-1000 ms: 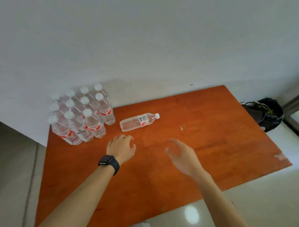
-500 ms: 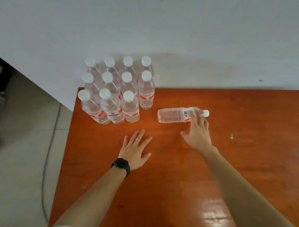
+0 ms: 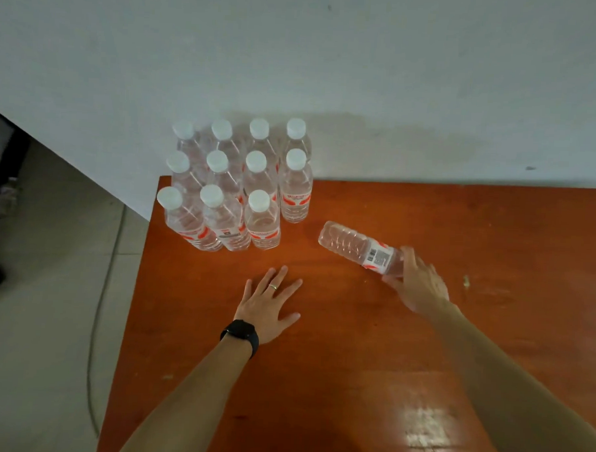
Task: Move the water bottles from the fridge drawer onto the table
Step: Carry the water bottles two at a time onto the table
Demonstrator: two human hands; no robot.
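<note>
Clear lying bottle [image 3: 360, 248] now swung diagonal, right hand [image 3: 418, 285] gripping its neck

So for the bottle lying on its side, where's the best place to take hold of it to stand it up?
Probably the neck end of the lying bottle, coming from its right. It lies flat with its base toward the standing bottles and its cap end under the right hand, whose fingers already rest there. The left hand lies flat on the table.
</note>
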